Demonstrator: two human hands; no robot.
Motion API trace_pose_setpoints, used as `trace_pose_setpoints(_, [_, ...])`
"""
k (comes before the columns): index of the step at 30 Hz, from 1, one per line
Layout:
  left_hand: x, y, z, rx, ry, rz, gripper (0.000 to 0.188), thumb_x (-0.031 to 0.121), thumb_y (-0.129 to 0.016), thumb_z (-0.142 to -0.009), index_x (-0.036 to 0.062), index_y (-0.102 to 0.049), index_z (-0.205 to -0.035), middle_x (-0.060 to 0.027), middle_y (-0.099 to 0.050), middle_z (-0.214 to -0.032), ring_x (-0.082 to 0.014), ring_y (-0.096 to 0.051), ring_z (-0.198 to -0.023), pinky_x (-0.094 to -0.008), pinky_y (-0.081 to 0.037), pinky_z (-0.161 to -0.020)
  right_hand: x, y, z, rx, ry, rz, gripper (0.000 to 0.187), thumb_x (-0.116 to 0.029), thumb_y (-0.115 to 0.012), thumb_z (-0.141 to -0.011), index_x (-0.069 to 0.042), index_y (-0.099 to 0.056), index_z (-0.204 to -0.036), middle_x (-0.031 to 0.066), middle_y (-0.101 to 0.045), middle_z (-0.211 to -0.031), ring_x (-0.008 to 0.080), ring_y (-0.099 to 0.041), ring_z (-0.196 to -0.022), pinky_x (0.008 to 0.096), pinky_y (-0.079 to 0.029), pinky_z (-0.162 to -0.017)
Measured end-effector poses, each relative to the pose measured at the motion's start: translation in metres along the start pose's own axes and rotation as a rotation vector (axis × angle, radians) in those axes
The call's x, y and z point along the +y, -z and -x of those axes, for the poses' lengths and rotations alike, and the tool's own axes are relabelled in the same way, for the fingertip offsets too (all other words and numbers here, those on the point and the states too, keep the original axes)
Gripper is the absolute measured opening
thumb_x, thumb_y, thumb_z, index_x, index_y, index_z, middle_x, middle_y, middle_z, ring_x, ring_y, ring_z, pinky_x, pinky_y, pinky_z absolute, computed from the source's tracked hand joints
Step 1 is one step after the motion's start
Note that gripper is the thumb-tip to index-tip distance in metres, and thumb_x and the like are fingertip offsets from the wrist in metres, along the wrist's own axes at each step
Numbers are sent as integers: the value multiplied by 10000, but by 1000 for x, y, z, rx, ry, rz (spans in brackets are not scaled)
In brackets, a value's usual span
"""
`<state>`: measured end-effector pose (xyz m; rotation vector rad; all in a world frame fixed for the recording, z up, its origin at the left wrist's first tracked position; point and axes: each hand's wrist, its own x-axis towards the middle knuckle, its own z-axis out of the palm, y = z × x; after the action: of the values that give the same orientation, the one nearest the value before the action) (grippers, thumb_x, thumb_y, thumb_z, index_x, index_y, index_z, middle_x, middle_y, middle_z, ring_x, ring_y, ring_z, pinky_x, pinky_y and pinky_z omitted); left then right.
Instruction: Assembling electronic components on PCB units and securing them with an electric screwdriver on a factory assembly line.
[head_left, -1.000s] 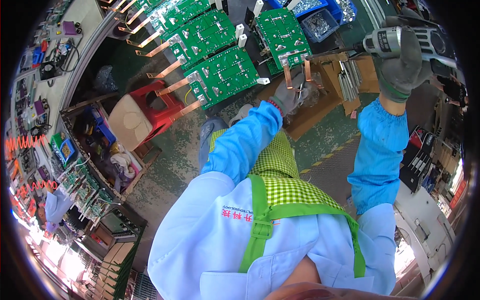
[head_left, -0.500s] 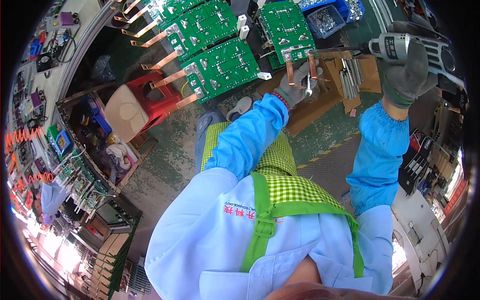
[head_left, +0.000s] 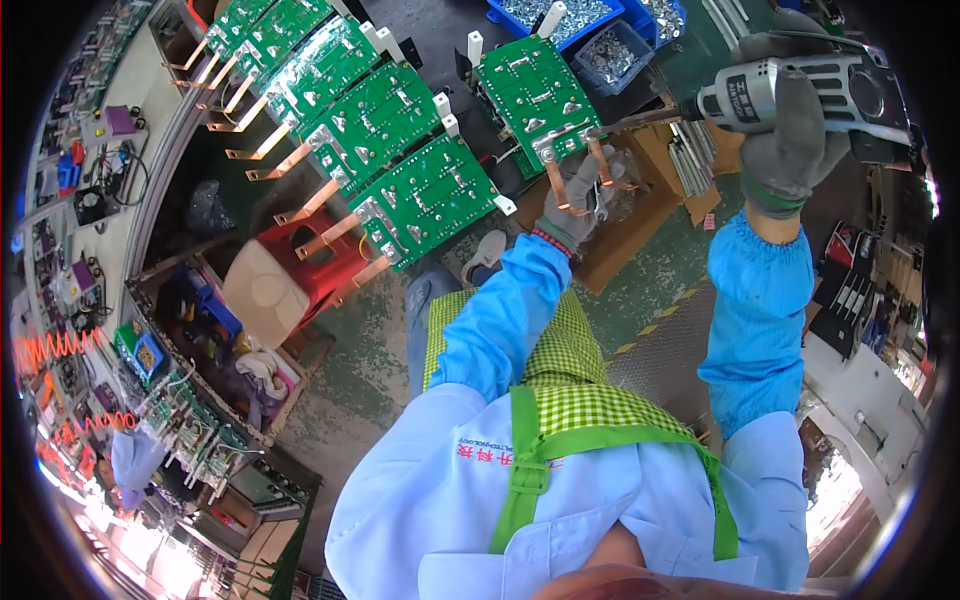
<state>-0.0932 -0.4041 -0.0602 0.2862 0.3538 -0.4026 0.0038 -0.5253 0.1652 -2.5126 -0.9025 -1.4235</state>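
Note:
My left hand, in a grey glove, is closed round a small metal wrench beside the bent copper strips on the near edge of a green circuit board. Gripped in my gloved right hand is a silver and black power screwdriver. Its long bit points left, its tip at the right copper strip's joint with the board. The fastener there is too small to make out, and my left fingertips are partly behind the strips.
More green boards with copper strips and white posts stand in a row at left. Blue bins of metal fasteners are at the back. An open cardboard box, metal bars and a red stool stand near the bench.
The whole view has shifted, so the boards and bins sit farther left. Both hands keep their grip, and the bit stays at the right copper strip.

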Motion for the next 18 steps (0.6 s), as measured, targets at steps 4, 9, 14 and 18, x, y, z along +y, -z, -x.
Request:
trace_pose_setpoints(4, [-4,-11,3,107,-20,59,404,217,-633,-842,93,-482,-1196,-70,-561,-1081,-200,-585,-915,-260,-496,-577,-24,4,-18,58,-646,-900,430,-266,-537,-788,49,-550,-1080,142,-641,-844,201,-625,-720,317,-534,-631])
trace_pose_setpoints(9, [-12,-18,1,106,-95,105,395,205,-635,-839,85,-490,-1187,-47,-567,-1074,-200,-583,-939,-261,-488,-627,-31,3,-38,41,-592,-841,386,-262,-534,-799,23,-573,-1058,143,-648,-851,204,-634,-725,319,-543,-631])
trace_pose_setpoints(14, [-13,-17,-1,109,-107,98,412,202,-623,-848,76,-472,-1210,-70,-536,-1137,-220,-564,-988,-262,-497,-604,-31,3,-32,51,-688,-897,354,-239,-542,-807,19,-580,-1046,139,-652,-865,190,-640,-738,327,-554,-643])
trace_pose_setpoints(18, [-14,-15,-3,98,-80,114,401,206,-622,-850,68,-481,-1198,-71,-543,-1128,-226,-566,-982,-256,-502,-578,-30,1,-28,84,-647,-913,341,-228,-533,-815,18,-579,-1048,137,-650,-882,184,-642,-743,331,-558,-657])
